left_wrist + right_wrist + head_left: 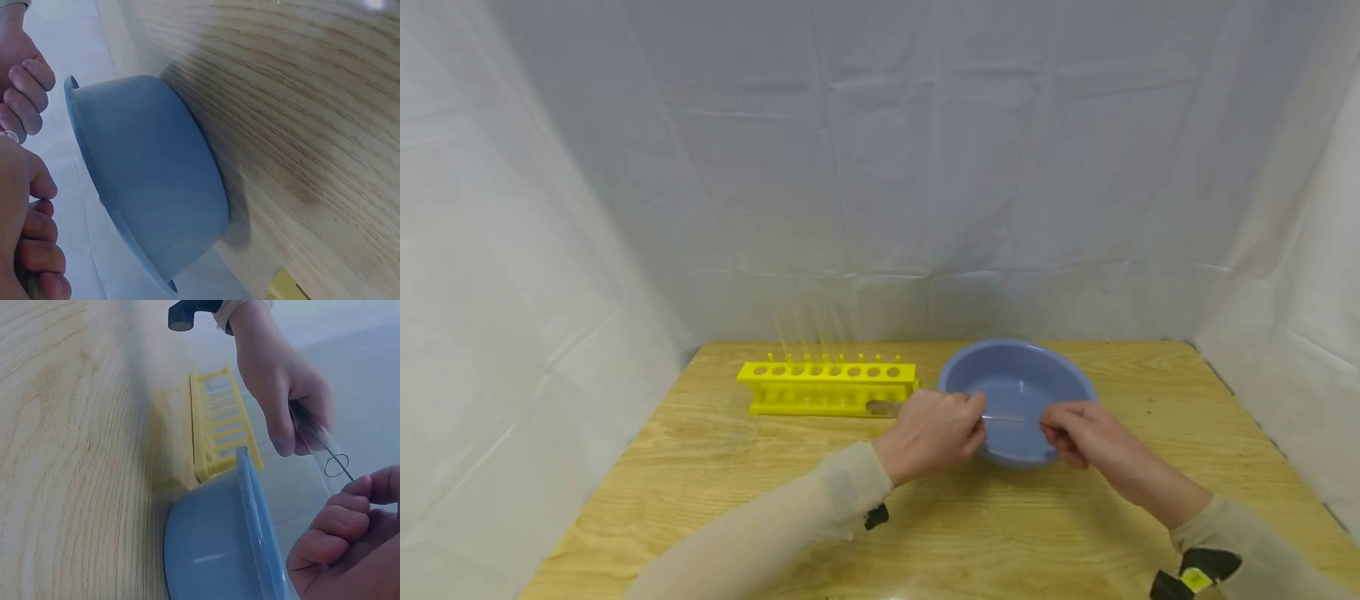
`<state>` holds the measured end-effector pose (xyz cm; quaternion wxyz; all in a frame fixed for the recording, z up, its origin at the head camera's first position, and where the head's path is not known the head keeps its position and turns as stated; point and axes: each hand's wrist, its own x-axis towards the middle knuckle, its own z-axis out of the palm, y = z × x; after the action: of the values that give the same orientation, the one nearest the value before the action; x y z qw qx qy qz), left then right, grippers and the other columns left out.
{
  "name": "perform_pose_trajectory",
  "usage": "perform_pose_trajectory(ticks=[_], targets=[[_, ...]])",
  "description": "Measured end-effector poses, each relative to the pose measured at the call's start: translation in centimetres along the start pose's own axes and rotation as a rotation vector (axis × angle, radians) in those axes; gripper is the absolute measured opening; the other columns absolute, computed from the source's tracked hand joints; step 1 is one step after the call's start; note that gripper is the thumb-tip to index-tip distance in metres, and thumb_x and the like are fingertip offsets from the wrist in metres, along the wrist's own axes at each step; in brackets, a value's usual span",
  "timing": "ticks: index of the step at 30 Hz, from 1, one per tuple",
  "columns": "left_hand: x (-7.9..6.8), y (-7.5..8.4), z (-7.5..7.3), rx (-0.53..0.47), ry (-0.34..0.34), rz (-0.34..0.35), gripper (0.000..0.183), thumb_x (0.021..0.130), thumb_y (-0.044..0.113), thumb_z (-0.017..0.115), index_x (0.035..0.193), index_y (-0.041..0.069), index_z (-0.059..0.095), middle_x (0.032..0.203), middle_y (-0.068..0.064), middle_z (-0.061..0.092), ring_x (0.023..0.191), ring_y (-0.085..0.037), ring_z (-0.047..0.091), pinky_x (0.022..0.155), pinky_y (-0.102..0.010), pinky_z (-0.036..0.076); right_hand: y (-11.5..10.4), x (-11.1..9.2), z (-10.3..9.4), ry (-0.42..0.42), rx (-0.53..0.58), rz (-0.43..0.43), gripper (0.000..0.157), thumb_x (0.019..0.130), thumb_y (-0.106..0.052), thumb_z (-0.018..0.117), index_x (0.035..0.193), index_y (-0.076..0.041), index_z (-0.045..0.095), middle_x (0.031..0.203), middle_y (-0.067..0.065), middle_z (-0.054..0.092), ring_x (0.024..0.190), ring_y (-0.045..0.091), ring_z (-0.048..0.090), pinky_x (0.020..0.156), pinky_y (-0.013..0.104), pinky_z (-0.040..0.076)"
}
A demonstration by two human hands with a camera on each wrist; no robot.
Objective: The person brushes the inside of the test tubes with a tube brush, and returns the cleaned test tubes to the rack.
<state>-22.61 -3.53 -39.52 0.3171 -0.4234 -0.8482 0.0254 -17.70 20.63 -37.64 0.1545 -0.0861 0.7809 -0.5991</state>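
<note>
Above the blue basin (952,377), my left hand (932,429) grips a clear test tube (317,453), its mouth pointing toward my right hand (1082,433). Inside the tube is a test tube brush; its dark bristled end (882,407) shows to the left of my left hand in the head view. The brush's twisted wire (340,465) comes out of the tube mouth, and my right thumb and fingers pinch it. Curled right fingers (340,522) show close up in the right wrist view.
Left of the basin stands a yellow test tube rack (827,372) with a row of round holes. Thin clear tubes (803,329) rise from pegs along its back. All stand on a wooden table (715,483), with white sheeting (880,167) behind and at both sides.
</note>
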Motion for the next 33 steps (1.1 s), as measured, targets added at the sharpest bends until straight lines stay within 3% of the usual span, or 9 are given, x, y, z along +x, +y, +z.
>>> perform_pose_trajectory(ticks=[5,13,33], targets=[[-0.04,-0.09,0.07,-0.007,-0.015,0.01,0.022,0.089,0.029,0.064,0.075,0.02,0.05,0.056,0.01,0.042,0.042,-0.005,0.033,0.037,-0.022,0.024,-0.08,-0.09,0.05,0.029,-0.001,-0.012,0.039,0.106,-0.019,0.04,0.073,0.002,0.035,0.059,-0.001,0.028,0.052,0.012,0.023,0.051,0.029,0.026],[-0.42,-0.46,0.14,-0.016,0.004,0.031,0.019,0.089,0.032,0.063,0.079,0.021,0.052,0.057,0.011,0.046,0.043,-0.005,0.039,0.037,-0.023,0.031,-0.41,-0.07,-0.04,0.062,-0.049,0.011,0.038,0.104,-0.018,0.04,0.068,-0.003,0.036,0.058,-0.002,0.028,0.053,0.013,0.019,0.05,0.028,0.025],[-0.59,-0.16,0.26,-0.023,0.011,0.049,0.02,0.089,0.031,0.063,0.079,0.02,0.05,0.054,0.01,0.041,0.042,-0.005,0.036,0.036,-0.023,0.029,-0.2,-0.8,-0.63,0.079,-0.054,0.014,0.033,0.098,-0.01,0.041,0.066,-0.005,0.033,0.058,-0.003,0.03,0.051,0.01,0.021,0.049,0.027,0.023]])
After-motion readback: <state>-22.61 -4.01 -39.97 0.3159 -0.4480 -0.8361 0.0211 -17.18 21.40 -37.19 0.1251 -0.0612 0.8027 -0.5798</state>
